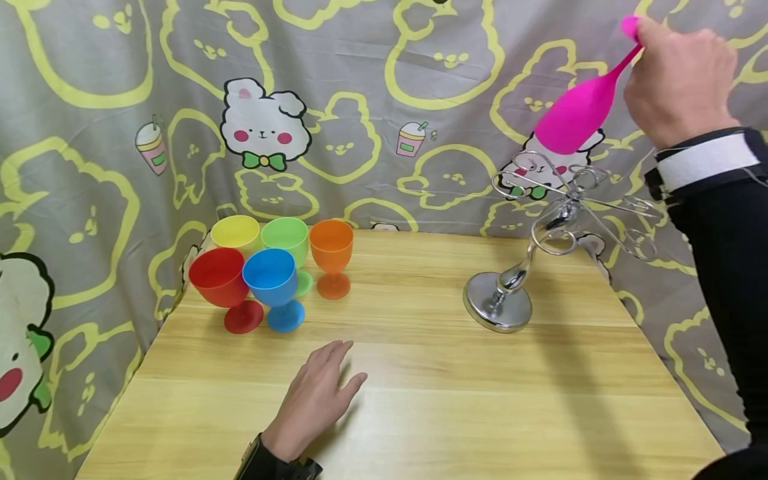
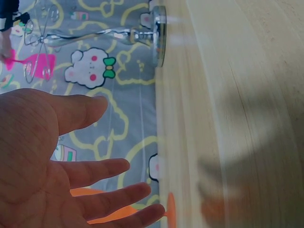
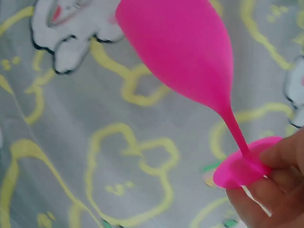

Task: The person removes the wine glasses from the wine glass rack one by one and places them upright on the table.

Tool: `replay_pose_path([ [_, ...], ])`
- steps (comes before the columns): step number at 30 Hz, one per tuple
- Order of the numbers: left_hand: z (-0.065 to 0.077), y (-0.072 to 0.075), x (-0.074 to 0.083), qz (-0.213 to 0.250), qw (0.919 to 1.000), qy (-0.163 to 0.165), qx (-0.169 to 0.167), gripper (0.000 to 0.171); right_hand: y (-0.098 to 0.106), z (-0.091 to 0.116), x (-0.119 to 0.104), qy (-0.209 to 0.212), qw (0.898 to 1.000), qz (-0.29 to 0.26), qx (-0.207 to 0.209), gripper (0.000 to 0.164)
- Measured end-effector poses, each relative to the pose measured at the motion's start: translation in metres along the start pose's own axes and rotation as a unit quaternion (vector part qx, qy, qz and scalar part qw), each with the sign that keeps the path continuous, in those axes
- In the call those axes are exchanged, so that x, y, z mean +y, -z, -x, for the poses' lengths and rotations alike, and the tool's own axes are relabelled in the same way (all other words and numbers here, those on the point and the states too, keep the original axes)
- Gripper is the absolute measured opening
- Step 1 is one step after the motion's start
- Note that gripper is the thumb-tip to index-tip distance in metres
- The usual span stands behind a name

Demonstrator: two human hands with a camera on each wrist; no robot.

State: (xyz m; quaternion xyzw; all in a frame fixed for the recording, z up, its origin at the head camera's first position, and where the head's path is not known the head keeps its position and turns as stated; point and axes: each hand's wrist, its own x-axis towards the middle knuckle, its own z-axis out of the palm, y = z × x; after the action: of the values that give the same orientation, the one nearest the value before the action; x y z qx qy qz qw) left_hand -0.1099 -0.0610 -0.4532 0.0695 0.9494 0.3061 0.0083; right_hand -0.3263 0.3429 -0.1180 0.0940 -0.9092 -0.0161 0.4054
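Note:
My right hand [image 1: 681,87] pinches a pink goblet [image 1: 579,113] by its round base, bowl tilted downward. In the right wrist view the thumb and fingers grip the edge of the goblet's base [image 3: 232,173]. Below the bowl stands a silver metal glass rack [image 1: 513,277] with looped wire arms on a round foot. Over the table [image 1: 420,413], my left hand [image 1: 318,393] hovers with fingers extended and nothing held. In the left wrist view its palm [image 2: 28,156] is bare, and an orange goblet [image 2: 109,204] shows partly behind the fingers.
At the table's back left, several goblets stand upright close together: red [image 1: 219,277], blue [image 1: 270,277], yellow [image 1: 237,233], green [image 1: 285,237] and orange [image 1: 332,243]. A grey patterned curtain [image 1: 360,60] hangs along the table's back and sides.

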Motion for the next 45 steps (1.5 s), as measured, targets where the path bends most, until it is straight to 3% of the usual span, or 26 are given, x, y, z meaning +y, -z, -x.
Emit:
replay_pose_path([
  [2, 0.000, 0.000, 0.000, 0.001, 1.0000, -0.001, 0.001, 0.060, 0.013, 0.005, -0.008, 0.010, 0.999, -0.006, 0.045, 0.046],
  [9, 0.002, 0.000, 0.003, 0.010, 0.9998, -0.014, 0.011, 0.058, 0.059, 0.044, -0.050, 0.020, 0.994, -0.035, 0.098, 0.043],
  [12, 0.002, -0.001, 0.004, 0.015, 0.9996, -0.020, 0.016, 0.057, 0.075, 0.067, -0.068, 0.070, 0.989, -0.037, 0.122, 0.040],
  [14, 0.003, -0.001, 0.005, 0.018, 0.9994, -0.022, 0.021, 0.056, 0.084, 0.083, -0.079, 0.081, 0.987, -0.053, 0.130, 0.039],
  [17, 0.003, -0.001, 0.008, 0.026, 0.9991, -0.019, 0.028, 0.055, 0.089, 0.105, -0.090, 0.101, 0.978, -0.092, 0.158, 0.035],
  [20, 0.003, 0.000, 0.011, 0.044, 0.9983, -0.015, 0.036, 0.055, 0.084, 0.127, -0.098, 0.094, 0.969, -0.145, 0.174, 0.031],
  [22, 0.003, 0.000, 0.013, 0.057, 0.9974, -0.013, 0.042, 0.057, 0.082, 0.141, -0.107, 0.088, 0.963, -0.187, 0.175, 0.028],
  [26, 0.004, 0.002, 0.015, 0.081, 0.9951, -0.018, 0.054, 0.060, 0.075, 0.177, -0.125, 0.052, 0.955, -0.261, 0.131, 0.027],
  [31, 0.004, 0.004, 0.018, 0.103, 0.9918, -0.040, 0.064, 0.062, 0.042, 0.226, -0.137, -0.034, 0.927, -0.370, 0.056, 0.029],
  [34, 0.003, 0.005, 0.018, 0.113, 0.9893, -0.057, 0.072, 0.063, 0.019, 0.256, -0.141, -0.119, 0.896, -0.429, -0.010, 0.030],
  [36, 0.003, 0.006, 0.019, 0.121, 0.9874, -0.069, 0.075, 0.064, 0.005, 0.272, -0.144, -0.184, 0.863, -0.467, -0.060, 0.030],
  [38, 0.002, 0.007, 0.021, 0.131, 0.9852, -0.079, 0.079, 0.065, -0.008, 0.285, -0.147, -0.246, 0.819, -0.507, -0.107, 0.032],
  [40, 0.002, 0.007, 0.023, 0.144, 0.9822, -0.089, 0.081, 0.064, -0.019, 0.296, -0.152, -0.302, 0.764, -0.552, -0.142, 0.035],
  [45, 0.000, 0.003, 0.031, 0.168, 0.9755, -0.114, 0.084, 0.063, -0.043, 0.317, -0.171, -0.396, 0.639, -0.637, -0.172, 0.035],
])
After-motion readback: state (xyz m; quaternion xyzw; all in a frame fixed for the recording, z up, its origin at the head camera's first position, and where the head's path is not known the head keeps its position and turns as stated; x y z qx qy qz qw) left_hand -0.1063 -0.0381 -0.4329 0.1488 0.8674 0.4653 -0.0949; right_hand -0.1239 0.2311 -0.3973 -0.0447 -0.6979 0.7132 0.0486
